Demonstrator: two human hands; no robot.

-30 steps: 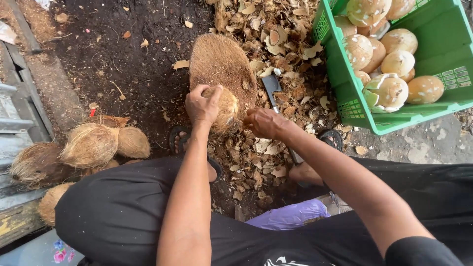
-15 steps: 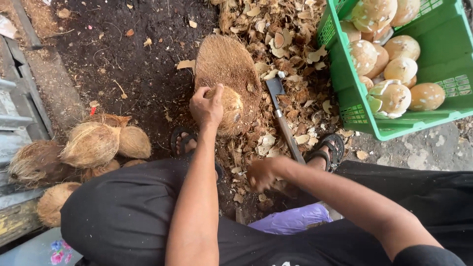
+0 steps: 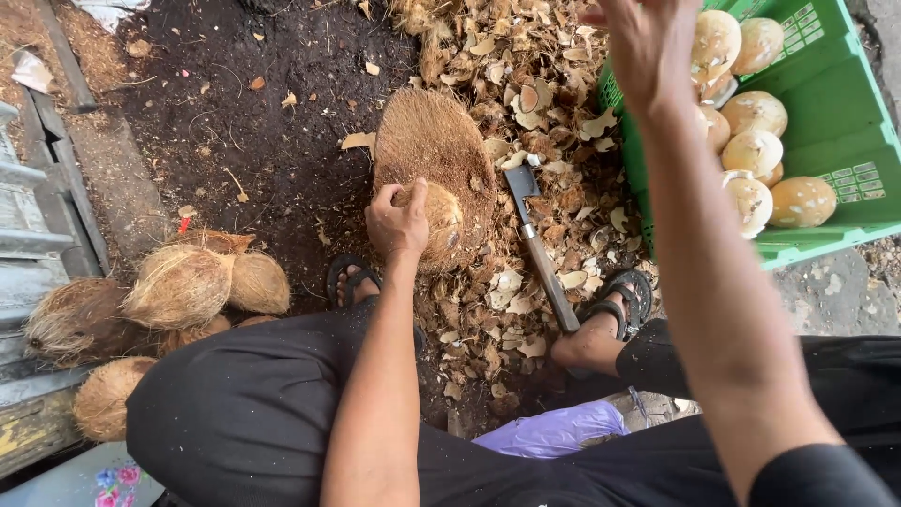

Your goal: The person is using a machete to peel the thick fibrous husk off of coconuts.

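Observation:
My left hand (image 3: 398,219) grips a partly husked coconut (image 3: 441,223) that rests against a large brown husk mound (image 3: 432,141) on the ground. My right hand (image 3: 645,47) is raised high over the green crate (image 3: 835,131), fingers spread, holding nothing. A cleaver (image 3: 537,246) with a wooden handle lies on the husk chips between my sandalled feet, to the right of the coconut.
The green crate holds several peeled pale coconuts (image 3: 751,150). Unhusked brown coconuts (image 3: 183,286) are piled at the left beside a grey metal edge (image 3: 28,225). Husk chips (image 3: 554,103) litter the dark soil. A purple plastic bag (image 3: 554,432) lies under my legs.
My right hand left the coconut, drew back toward my knee, then rose up over the crate. The cleaver now lies uncovered. My left hand stays on the coconut.

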